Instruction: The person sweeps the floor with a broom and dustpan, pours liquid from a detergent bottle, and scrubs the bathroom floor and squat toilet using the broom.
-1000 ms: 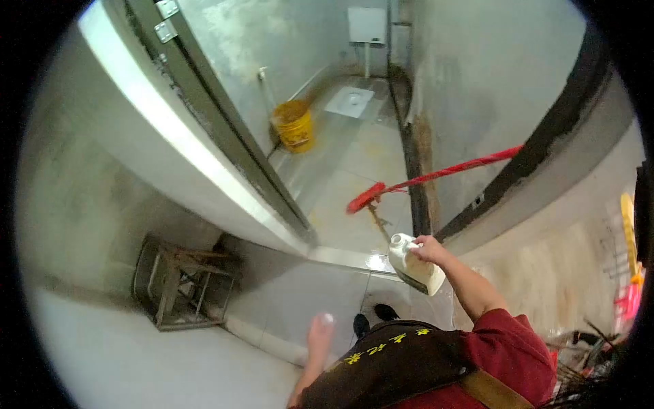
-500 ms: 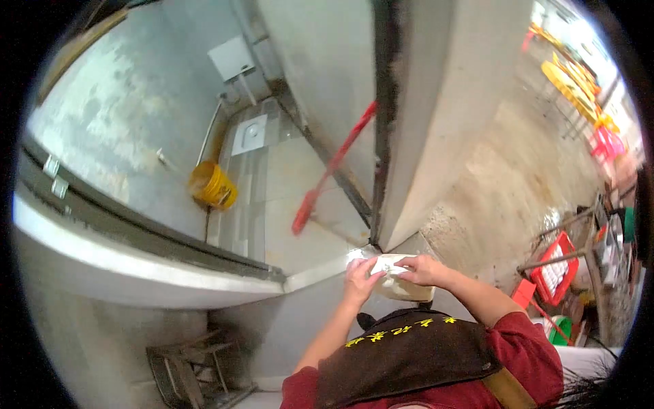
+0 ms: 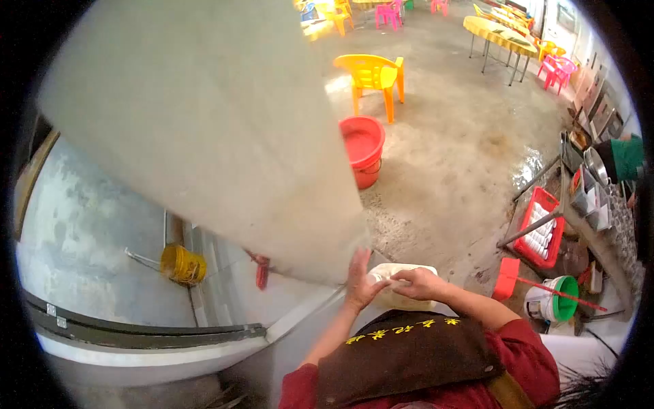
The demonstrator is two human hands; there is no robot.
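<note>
Both hands are close together in front of my dark apron [image 3: 409,347]. My left hand [image 3: 362,281] has its fingers pointing up, the thumb pressing on a small white thing [image 3: 377,277] whose kind I cannot make out. My right hand [image 3: 415,283] is closed, fingertips pinching at the same white thing. Just beyond and partly behind the hands is a cream-coloured container [image 3: 402,268]; its lower part is hidden by my right hand and the apron.
A grey wall panel [image 3: 225,136] rises at left, with a yellow bucket [image 3: 182,264] past it. Ahead stand a red bucket [image 3: 363,146] and a yellow chair [image 3: 371,73]. To the right are a red basket [image 3: 543,225], a white-green bucket [image 3: 555,300] and a red dustpan [image 3: 505,278].
My view has swung right, from the small room with the squat toilet to the open floor with chairs. Both hands stay together at the white thing; the left fingers now point up more.
</note>
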